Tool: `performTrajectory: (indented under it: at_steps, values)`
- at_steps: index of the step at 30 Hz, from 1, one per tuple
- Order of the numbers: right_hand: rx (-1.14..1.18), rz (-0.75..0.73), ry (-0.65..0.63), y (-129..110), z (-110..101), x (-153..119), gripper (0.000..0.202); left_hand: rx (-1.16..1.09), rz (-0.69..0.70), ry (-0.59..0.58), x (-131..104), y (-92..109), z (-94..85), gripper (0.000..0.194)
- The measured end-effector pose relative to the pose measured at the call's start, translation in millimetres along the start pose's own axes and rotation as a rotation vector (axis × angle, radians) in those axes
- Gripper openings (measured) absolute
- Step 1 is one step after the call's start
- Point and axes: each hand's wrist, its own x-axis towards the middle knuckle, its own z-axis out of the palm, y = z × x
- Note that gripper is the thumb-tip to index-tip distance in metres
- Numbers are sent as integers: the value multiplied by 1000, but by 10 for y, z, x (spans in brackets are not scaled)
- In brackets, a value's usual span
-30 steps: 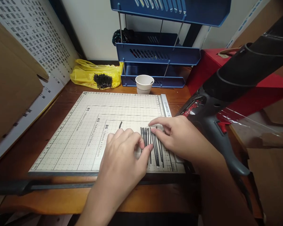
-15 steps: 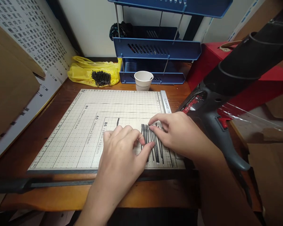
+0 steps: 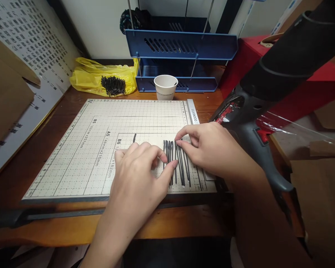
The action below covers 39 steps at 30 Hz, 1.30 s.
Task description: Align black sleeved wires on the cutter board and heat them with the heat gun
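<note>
A yellow plastic bag [image 3: 80, 80] lies near the far left part of a wooden desk [image 3: 53, 229], a heap of short black wires [image 3: 113, 85] on it. The black handle [image 3: 8, 218] of a paper cutter juts past the left side of the gridded board [image 3: 97, 149]. On the board, a short black piece [image 3: 134, 138] sits just beyond the left hand [image 3: 139, 175], whose curved thumb and forefinger stand slightly apart over the loose row of black wires [image 3: 181, 163] near the board's right edge; any grip cannot be told. A blue rack [image 3: 181, 44] rises at the desk's far edge behind a white cup [image 3: 165, 91]. The right hand [image 3: 212, 149] brings thumb and forefinger together at the wires' far ends, though whether it pinches one cannot be told. Farther right, a dark power tool [image 3: 248, 108] leans before a red box [image 3: 240, 67].
</note>
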Motion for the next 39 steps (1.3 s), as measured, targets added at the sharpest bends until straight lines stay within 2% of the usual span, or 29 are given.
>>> performTrajectory:
  at_steps: [6, 13, 22, 26, 33, 39]
  values:
    - [-25, -17, 5, 24, -25, -33, 20, 3, 0, -2, -2, 2, -8, 19]
    - [-86, 32, 19, 46, -61, -46, 13, 17, 12, 3, -38, 1, -12, 16]
    - [-70, 34, 6, 37, -20, -28, 16, 48, -18, 9, -2, 34, 25, 31]
    - [-24, 25, -31, 15, -2, -2, 15, 72, -16, 17, 4, 34, 29, 32]
    - [309, 34, -3, -43, -78, -24, 9, 30, -44, 23, 1, 38, 21, 26]
    - [829, 211, -175, -157, -158, -42, 2, -149, 2, 11, -11, 52, -69, 6]
